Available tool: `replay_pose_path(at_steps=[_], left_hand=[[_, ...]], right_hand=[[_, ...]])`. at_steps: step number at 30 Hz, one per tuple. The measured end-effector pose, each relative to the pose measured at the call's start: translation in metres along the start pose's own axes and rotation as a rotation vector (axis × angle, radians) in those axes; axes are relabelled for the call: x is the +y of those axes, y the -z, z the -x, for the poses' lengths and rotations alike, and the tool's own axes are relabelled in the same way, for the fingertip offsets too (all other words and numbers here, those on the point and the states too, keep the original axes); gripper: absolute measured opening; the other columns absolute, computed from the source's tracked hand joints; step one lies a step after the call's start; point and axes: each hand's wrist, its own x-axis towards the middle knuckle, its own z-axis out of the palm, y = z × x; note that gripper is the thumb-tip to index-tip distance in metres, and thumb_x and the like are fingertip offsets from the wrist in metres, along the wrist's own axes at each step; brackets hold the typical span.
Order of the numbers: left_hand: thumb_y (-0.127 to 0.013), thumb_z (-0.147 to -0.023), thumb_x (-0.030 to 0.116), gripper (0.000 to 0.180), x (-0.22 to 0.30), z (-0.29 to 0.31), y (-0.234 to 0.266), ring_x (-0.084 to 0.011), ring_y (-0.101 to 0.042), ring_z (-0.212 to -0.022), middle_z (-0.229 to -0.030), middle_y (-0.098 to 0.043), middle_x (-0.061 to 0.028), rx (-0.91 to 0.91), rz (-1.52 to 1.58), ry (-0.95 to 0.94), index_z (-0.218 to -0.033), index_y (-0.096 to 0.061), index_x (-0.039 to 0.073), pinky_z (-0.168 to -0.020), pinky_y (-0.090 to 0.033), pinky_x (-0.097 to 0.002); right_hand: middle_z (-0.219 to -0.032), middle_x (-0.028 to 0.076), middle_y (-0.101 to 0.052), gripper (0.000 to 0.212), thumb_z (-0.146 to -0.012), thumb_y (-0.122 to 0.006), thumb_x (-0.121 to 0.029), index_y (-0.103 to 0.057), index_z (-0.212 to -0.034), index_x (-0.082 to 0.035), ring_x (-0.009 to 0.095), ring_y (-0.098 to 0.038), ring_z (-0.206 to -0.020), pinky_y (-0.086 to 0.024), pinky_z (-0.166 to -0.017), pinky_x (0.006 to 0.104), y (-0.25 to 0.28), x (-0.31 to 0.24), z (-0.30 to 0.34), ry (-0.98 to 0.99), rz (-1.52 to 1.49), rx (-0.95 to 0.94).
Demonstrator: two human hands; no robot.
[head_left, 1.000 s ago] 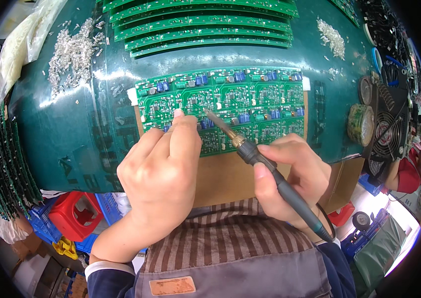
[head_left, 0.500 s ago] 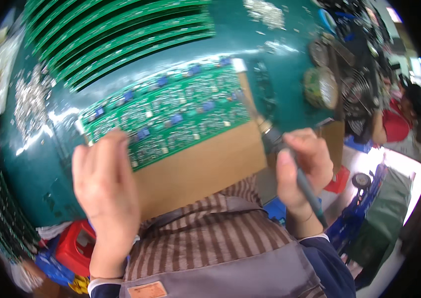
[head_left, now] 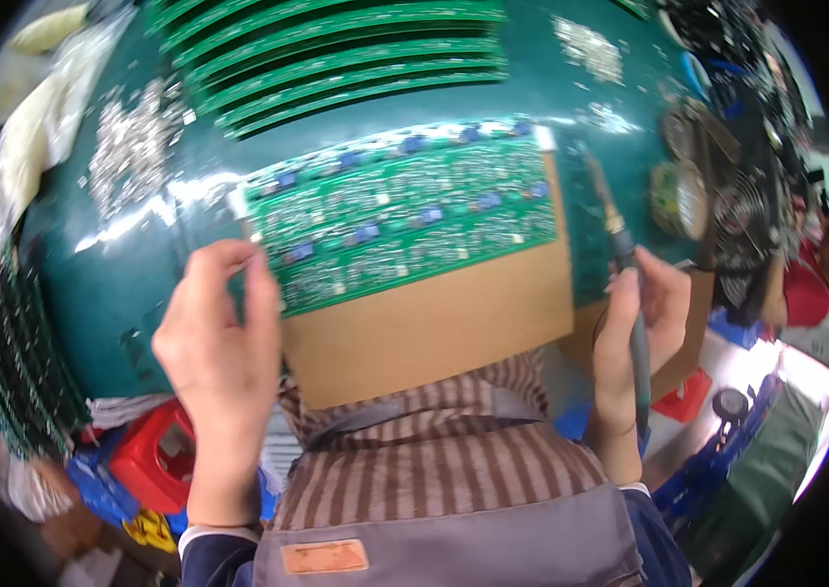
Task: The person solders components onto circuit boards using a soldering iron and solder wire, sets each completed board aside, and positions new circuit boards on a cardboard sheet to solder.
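Observation:
A green circuit board (head_left: 375,256) with several blue components lies flat on a brown cardboard sheet (head_left: 434,328). My left hand (head_left: 224,313) is at the board's left edge, thumb and forefinger pinched together. Whatever sits between those fingertips, if anything, is too small to make out. In my right hand (head_left: 644,303) is a soldering iron (head_left: 620,235), gripped like a pen by its dark handle. Its tip points away from me, above the table to the right of the board and apart from it.
Behind the board stands a row of green circuit boards (head_left: 356,59). Piles of small metal parts lie on the green table (head_left: 92,303) at the far left (head_left: 136,147) and far right. A solder roll (head_left: 679,201) is at the right; more boards (head_left: 18,362) stand at the left.
The soldering iron has moved off the board's right edge, its tip swinging out to the right. My left hand has shifted toward the board's left edge. The whole view has also shifted.

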Motion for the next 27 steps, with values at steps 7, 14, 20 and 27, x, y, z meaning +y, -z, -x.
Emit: replay_pose_path(at_steps=[7,14,20,27], left_hand=[[-0.075,-0.076,0.001,0.018,-0.011,0.002,-0.006,-0.0199,-0.055,-0.056,-0.077,-0.068,-0.0045,0.065,0.054,-0.098,-0.09,-0.065,0.008,-0.052,-0.046,-0.0333],[-0.075,-0.077,0.0,0.014,-0.022,0.001,-0.01,-0.0094,-0.043,-0.048,-0.082,-0.071,-0.0036,0.08,0.017,-0.143,-0.089,-0.068,0.005,-0.047,-0.039,-0.0253],[-0.076,-0.075,0.0,0.015,-0.018,-0.001,-0.009,-0.012,-0.046,-0.048,-0.076,-0.07,-0.0043,0.071,0.005,-0.168,-0.088,-0.071,0.006,-0.047,-0.04,-0.0261],[-0.073,-0.074,0.001,0.015,-0.021,-0.002,-0.012,-0.0208,-0.059,-0.059,-0.08,-0.069,-0.0058,0.091,0.0,-0.267,-0.086,-0.067,0.007,-0.054,-0.049,-0.0327]], right_hand=[[-0.07,0.013,-0.065,0.019,-0.072,-0.072,0.0,-0.063,-0.087,0.006,0.02,-0.062,-0.057,-0.05,-0.053,0.0281,-0.075,-0.07,-0.005,0.353,-0.396,-0.435],[-0.068,0.012,-0.065,0.018,-0.071,-0.073,0.0,-0.064,-0.086,0.006,0.019,-0.061,-0.054,-0.049,-0.05,0.0271,-0.092,-0.075,-0.002,0.328,-0.392,-0.498],[-0.068,0.012,-0.065,0.018,-0.071,-0.073,-0.001,-0.063,-0.084,0.006,0.019,-0.061,-0.054,-0.05,-0.05,0.0276,-0.094,-0.077,0.0,0.305,-0.368,-0.526],[-0.067,0.012,-0.064,0.02,-0.068,-0.073,0.0,-0.065,-0.084,0.007,0.022,-0.06,-0.053,-0.049,-0.049,0.0291,-0.093,-0.085,-0.002,0.411,-0.325,-0.546]])
